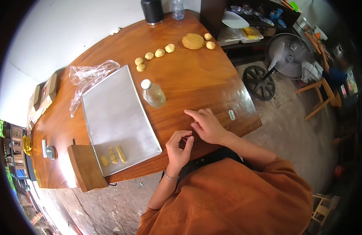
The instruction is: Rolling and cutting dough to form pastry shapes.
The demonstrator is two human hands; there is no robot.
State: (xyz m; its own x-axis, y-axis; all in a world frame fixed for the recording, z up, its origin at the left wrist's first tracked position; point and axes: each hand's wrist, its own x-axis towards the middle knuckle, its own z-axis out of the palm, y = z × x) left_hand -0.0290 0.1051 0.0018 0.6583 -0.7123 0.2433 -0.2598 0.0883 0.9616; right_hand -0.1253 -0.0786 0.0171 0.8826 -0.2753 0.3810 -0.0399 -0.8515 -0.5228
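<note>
My left hand [179, 148] is at the near table edge, its fingers curled with thumb and fingertips close; whether something small is between them cannot be told. Just right of it, my right hand [207, 124] is over the wood, index finger extended, holding nothing visible. Ahead stands a glass bottle [155, 95] with a white cap, beside a metal baking tray [119, 108]. Three pieces of yellow dough lie at the tray's near end, among them a dough strip [121, 154]. Farther back are several dough balls [159, 53] in a line and a flattened dough disc [193, 41].
Crumpled clear plastic [88, 76] touches the tray's far left. A brown board [86, 167] lies at its near left. A black flask [152, 11] and a plastic bottle [178, 10] stand at the back. Right of the table is a fan [289, 55]; a person [335, 75] is beyond it.
</note>
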